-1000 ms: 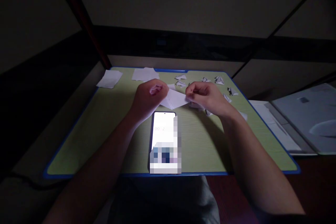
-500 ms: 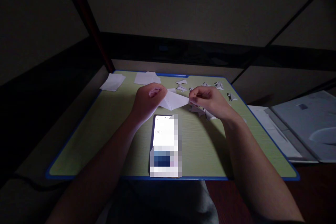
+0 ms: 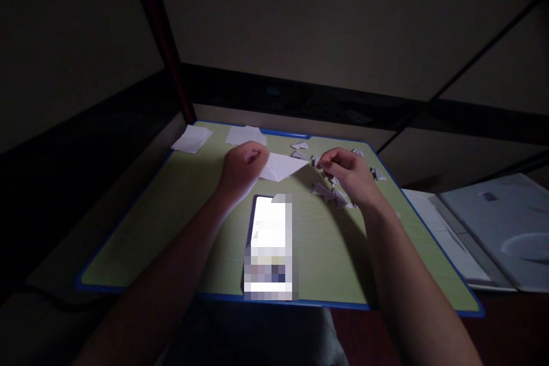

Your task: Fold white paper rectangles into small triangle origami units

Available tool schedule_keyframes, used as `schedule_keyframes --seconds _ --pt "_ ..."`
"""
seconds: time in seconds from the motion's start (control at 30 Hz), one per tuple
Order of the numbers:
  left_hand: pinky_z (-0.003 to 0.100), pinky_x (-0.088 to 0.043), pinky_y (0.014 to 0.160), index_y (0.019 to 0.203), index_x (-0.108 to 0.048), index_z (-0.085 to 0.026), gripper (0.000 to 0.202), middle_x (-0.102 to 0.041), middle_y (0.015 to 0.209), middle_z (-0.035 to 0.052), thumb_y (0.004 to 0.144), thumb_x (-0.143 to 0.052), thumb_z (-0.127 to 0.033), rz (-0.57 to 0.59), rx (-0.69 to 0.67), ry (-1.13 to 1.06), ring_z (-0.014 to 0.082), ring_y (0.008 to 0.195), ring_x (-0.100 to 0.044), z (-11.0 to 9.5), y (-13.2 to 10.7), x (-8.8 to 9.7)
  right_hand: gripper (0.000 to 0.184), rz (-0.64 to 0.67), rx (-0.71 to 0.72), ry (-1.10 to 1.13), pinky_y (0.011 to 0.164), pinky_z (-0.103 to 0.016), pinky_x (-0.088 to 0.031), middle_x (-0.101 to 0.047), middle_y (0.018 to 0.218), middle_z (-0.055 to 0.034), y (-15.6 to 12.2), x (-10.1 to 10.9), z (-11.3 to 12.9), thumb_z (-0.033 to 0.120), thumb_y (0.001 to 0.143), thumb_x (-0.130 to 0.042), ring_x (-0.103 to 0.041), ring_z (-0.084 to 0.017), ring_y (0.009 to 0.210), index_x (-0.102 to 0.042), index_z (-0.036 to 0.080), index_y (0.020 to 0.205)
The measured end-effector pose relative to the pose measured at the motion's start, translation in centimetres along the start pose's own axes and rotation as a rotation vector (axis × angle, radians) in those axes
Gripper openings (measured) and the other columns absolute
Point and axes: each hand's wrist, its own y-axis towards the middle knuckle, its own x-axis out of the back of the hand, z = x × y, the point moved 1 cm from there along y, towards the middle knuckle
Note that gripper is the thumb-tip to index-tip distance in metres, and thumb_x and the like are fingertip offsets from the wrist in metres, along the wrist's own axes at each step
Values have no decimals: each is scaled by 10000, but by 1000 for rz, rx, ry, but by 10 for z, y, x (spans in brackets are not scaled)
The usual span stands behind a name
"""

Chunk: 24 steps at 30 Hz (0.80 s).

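Note:
My left hand [image 3: 243, 168] is closed on a folded sheet of white paper [image 3: 283, 166], held above the table. The paper has creases near my fingers, and its pointed end reaches out to the right. To the right of that point, a small gap away, is my right hand [image 3: 345, 168], its thumb and fingers curled together with nothing visible in them. Small folded paper pieces [image 3: 330, 191] lie under and around my right hand, some partly hidden by it. Two more folded pieces [image 3: 299, 150] lie behind the held paper.
A lit phone [image 3: 268, 223], partly pixelated, lies at the near middle of the green blue-edged table [image 3: 171, 251]. Stacks of white paper rest at the far left [image 3: 192, 139] and far middle [image 3: 245, 135]. Right of the table is a pale flat object [image 3: 506, 223].
My right hand has let go of the paper's pointed end and moved slightly right. My left hand still holds the paper. The view has tilted a little.

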Motion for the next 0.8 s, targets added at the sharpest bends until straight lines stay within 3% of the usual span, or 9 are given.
schedule_keyframes --seconds 0.1,0.3,0.6,0.8 --pt "257 -432 571 752 -678 -154 153 -700 709 34 812 -594 -267 101 -21 30 138 627 -605 0 -5 -7 157 -23 54 6 602 -269 -381 -624 714 -8 -2 -9 1 307 719 -715 -509 -119 633 -666 167 772" --pt "251 -465 589 786 -704 -167 133 -744 761 46 817 -607 -252 178 -21 47 144 667 -653 -4 -10 -12 183 199 36 -24 577 -269 -384 -637 720 -14 -9 -28 1 333 755 -741 -513 -122 631 -686 164 798" --pt "248 -483 543 757 -678 -158 164 -740 742 55 767 -641 -318 134 82 -113 149 642 -652 -13 -5 -6 301 116 -17 105 495 -256 -299 -577 604 19 -9 -36 1 456 706 -790 -409 -90 526 -688 172 706" --pt "231 -471 506 795 -687 -144 202 -722 719 57 791 -638 -340 219 117 -164 133 607 -645 -7 -8 -11 366 44 -56 222 495 -255 -270 -560 564 25 -9 -44 -1 494 641 -830 -408 -87 512 -679 162 677"
